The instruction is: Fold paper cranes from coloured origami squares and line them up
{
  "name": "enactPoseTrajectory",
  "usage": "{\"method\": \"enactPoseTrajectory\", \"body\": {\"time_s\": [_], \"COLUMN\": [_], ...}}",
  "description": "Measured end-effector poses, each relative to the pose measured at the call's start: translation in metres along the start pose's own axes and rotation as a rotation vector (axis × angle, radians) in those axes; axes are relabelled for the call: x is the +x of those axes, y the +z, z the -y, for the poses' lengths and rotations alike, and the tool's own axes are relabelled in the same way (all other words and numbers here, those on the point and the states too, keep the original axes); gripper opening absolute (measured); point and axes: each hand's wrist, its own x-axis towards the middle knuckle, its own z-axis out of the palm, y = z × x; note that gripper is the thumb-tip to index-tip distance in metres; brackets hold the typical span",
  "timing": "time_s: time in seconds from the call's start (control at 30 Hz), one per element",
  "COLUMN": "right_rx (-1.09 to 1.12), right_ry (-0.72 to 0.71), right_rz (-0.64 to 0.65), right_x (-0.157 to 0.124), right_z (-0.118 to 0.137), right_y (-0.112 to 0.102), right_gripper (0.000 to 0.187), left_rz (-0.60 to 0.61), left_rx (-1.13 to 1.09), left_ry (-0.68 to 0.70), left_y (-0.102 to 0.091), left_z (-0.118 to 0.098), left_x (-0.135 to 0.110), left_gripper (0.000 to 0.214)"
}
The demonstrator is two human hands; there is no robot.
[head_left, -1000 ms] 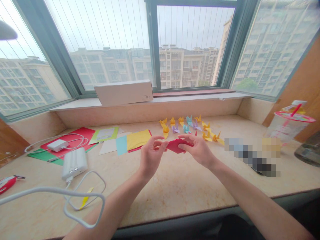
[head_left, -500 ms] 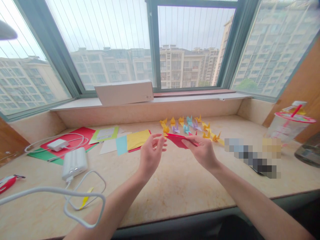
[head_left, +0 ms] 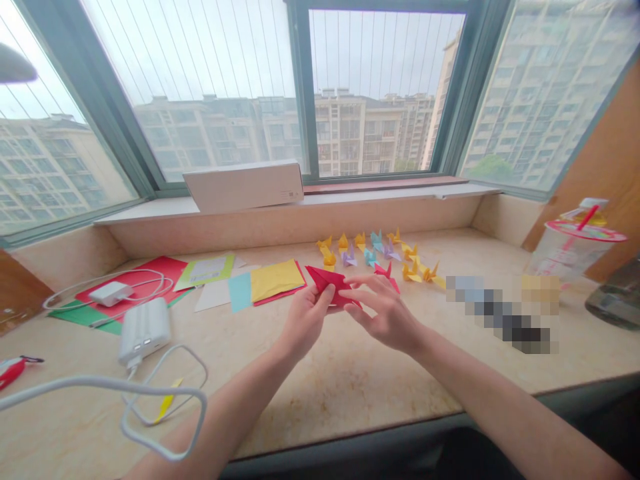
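A folded piece of red paper (head_left: 330,283) is held above the marble counter (head_left: 350,373) in front of me. My left hand (head_left: 305,319) pinches its left lower edge with thumb and fingers. My right hand (head_left: 385,313) is beside it on the right, fingers stretched out and spread, fingertips touching the paper's right side. Behind the hands stand several small folded paper cranes (head_left: 373,253) in yellow, blue, purple and red.
Coloured paper sheets (head_left: 270,281) lie at the left back. A white power bank (head_left: 145,329) with a looping cable (head_left: 165,393) and a white charger (head_left: 111,293) are at the left. A white box (head_left: 245,185) rests on the sill. A plastic cup (head_left: 570,250) stands at the right.
The red paper passed from my right hand into my left hand and moved left. My right hand's fingers opened and now only touch it.
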Motion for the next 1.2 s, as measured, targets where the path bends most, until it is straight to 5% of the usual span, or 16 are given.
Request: {"method": "enactPoseTrajectory", "body": {"time_s": [0.23, 0.53, 0.97, 1.2], "right_rx": [0.156, 0.139, 0.121, 0.143], "right_ry": [0.286, 0.231, 0.055, 0.054], "right_rz": [-0.166, -0.202, -0.072, -0.038], "right_x": [0.002, 0.001, -0.003, -0.003], "right_z": [-0.006, -0.001, -0.003, -0.002], "right_y": [0.001, 0.004, 0.006, 0.006], "right_gripper": [0.017, 0.008, 0.038, 0.034], "left_rz": [0.090, 0.114, 0.022, -0.015], "left_rx": [-0.014, 0.010, -0.098, -0.153], "left_ry": [-0.041, -0.071, -0.043, -0.061], "left_y": [0.006, 0.005, 0.007, 0.005], "left_z": [0.001, 0.007, 0.005, 0.011], "left_x": [-0.004, -0.004, -0.005, -0.003], "left_gripper": [0.030, 0.032, 0.039, 0.043]}}
